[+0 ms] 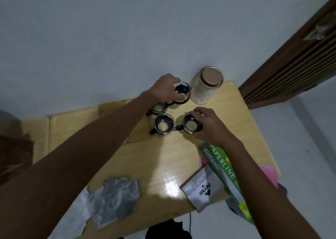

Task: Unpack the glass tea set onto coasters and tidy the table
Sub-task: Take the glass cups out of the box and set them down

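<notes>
Glossy wooden counter point(160, 158) against a pale wall; both hands' grips pinch glass cups, left point(164, 89), right point(209, 125) (coasters indistinct).

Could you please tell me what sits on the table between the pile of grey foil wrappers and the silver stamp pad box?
In the head view, nothing: between the crumpled grey foil wrappers and the silver stamp pad box lies only bare glossy wooden table.

Open room is left at the worktop point(160, 164) middle, bounded by cups point(163, 125) and jar point(206, 86) at the far edge, wrappers point(116, 198) near left, booklets point(221, 168) near right.
</notes>
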